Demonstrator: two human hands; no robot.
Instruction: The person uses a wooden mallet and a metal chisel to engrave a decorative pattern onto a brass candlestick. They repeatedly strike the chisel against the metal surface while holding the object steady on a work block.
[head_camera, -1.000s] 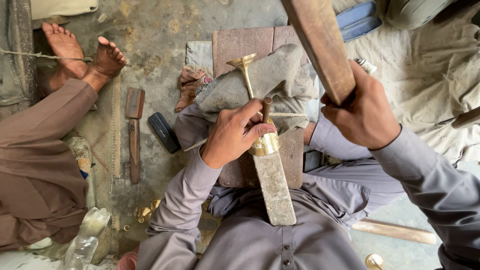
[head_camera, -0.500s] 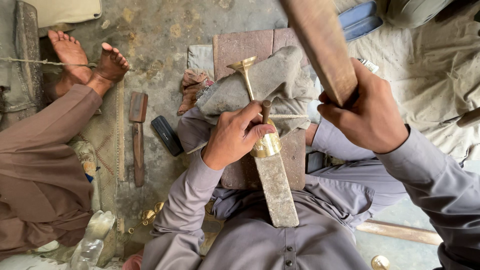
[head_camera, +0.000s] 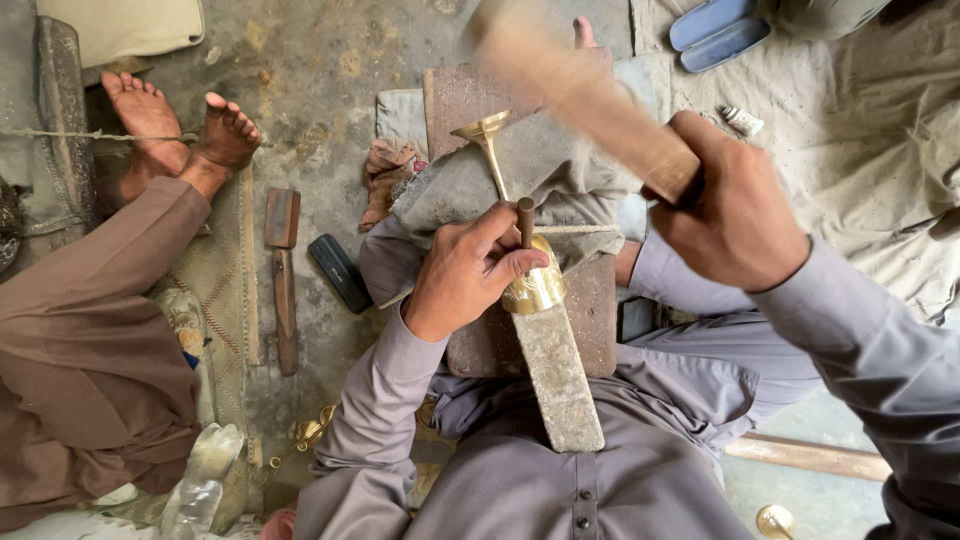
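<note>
Left hand (head_camera: 465, 275) fingers hold punch (head_camera: 525, 222) on brass cap (head_camera: 534, 285); right hand (head_camera: 735, 215) fingers clasp blurred mallet (head_camera: 580, 95).

I am looking down into a floor-level metalworking workshop. I sit on a stained concrete floor (head_camera: 320, 60) with a worn wooden block (head_camera: 590, 320) across my lap. Brass fittings (head_camera: 310, 432), a hatchet-like tool (head_camera: 283, 270) and dusty cloth sheets (head_camera: 860, 130) lie around. Another person sits barefoot (head_camera: 185, 125) beside me.
</note>
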